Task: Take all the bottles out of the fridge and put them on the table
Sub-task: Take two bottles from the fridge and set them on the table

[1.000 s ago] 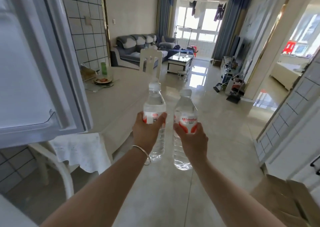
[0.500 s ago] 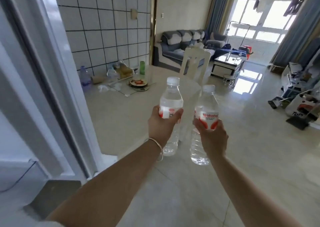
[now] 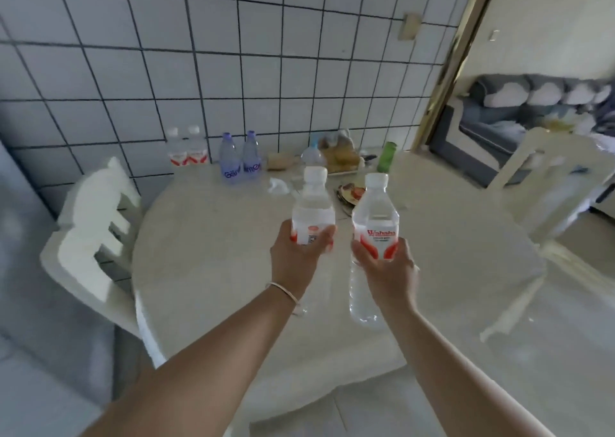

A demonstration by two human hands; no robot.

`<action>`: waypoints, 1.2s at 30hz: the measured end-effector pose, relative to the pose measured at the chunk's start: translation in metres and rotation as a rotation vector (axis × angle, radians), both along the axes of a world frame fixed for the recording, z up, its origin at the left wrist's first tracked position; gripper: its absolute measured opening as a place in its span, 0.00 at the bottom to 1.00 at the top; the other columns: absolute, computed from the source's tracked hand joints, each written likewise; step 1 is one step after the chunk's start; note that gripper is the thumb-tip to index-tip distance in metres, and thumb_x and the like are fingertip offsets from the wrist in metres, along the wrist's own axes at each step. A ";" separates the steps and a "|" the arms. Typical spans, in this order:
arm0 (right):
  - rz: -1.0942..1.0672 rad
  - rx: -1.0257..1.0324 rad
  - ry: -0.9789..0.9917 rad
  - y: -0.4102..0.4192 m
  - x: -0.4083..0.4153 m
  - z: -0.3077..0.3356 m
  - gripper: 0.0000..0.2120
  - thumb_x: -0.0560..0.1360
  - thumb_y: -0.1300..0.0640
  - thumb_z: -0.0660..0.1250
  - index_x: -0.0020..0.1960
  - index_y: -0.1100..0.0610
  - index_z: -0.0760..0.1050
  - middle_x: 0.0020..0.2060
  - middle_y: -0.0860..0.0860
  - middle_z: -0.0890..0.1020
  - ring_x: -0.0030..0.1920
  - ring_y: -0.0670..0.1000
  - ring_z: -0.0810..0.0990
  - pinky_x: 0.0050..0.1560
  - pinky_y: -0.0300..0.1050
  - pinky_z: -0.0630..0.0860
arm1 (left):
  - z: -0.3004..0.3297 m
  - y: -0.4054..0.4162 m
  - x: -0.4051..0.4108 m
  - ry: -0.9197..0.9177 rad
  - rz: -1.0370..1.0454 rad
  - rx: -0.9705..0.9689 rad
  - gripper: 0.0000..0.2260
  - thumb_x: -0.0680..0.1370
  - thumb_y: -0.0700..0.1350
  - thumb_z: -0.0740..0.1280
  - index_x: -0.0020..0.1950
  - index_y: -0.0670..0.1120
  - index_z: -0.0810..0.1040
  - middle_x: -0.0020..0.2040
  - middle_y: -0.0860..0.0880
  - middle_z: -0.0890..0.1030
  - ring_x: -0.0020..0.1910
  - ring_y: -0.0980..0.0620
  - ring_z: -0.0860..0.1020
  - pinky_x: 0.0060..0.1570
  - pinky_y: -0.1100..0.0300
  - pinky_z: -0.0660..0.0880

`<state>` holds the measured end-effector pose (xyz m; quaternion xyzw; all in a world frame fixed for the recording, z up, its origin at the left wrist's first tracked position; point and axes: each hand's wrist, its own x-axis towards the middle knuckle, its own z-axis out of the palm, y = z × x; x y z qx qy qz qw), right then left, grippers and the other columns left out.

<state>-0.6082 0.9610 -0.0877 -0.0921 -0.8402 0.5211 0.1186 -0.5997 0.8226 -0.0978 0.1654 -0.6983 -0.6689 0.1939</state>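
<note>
My left hand (image 3: 298,260) grips a clear water bottle (image 3: 312,208) with a white cap and a red-and-white label. My right hand (image 3: 387,270) grips a second, similar bottle (image 3: 374,217) with red lettering on its label. I hold both upright above the round cream table (image 3: 216,253), side by side and a little apart. At the table's far edge by the tiled wall stand two red-label bottles (image 3: 186,150) and two blue-tinted bottles (image 3: 239,158). The fridge is out of view.
A white chair (image 3: 96,223) stands at the table's left and another (image 3: 545,183) at its right. Food bags (image 3: 339,153), a green cup (image 3: 386,157) and a small plate (image 3: 349,193) sit toward the back of the table. A sofa (image 3: 519,107) shows through the doorway.
The view has swung left from the fridge door and living room onto the table. Both bottles, still in my hands, have come over the tabletop. The bottles by the wall came into sight.
</note>
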 end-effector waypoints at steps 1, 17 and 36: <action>0.053 -0.015 -0.011 -0.005 -0.021 -0.001 0.23 0.61 0.38 0.72 0.43 0.54 0.70 0.33 0.48 0.76 0.33 0.49 0.75 0.31 0.44 0.69 | -0.003 -0.008 -0.017 -0.008 0.050 0.000 0.18 0.67 0.54 0.75 0.51 0.46 0.77 0.42 0.50 0.83 0.41 0.52 0.81 0.43 0.61 0.77; 0.514 -0.050 -0.201 -0.196 -0.242 -0.041 0.24 0.61 0.48 0.78 0.49 0.52 0.69 0.35 0.42 0.76 0.35 0.43 0.76 0.32 0.37 0.70 | -0.057 -0.197 -0.176 -0.150 0.406 -0.058 0.34 0.56 0.59 0.78 0.57 0.50 0.73 0.48 0.52 0.82 0.46 0.52 0.81 0.47 0.54 0.79; 0.649 0.113 -0.207 -0.441 -0.387 -0.129 0.29 0.59 0.48 0.79 0.50 0.47 0.63 0.52 0.48 0.78 0.52 0.52 0.77 0.50 0.49 0.75 | -0.149 -0.424 -0.307 -0.174 0.557 -0.280 0.35 0.54 0.60 0.77 0.57 0.50 0.73 0.51 0.46 0.80 0.50 0.46 0.80 0.50 0.45 0.79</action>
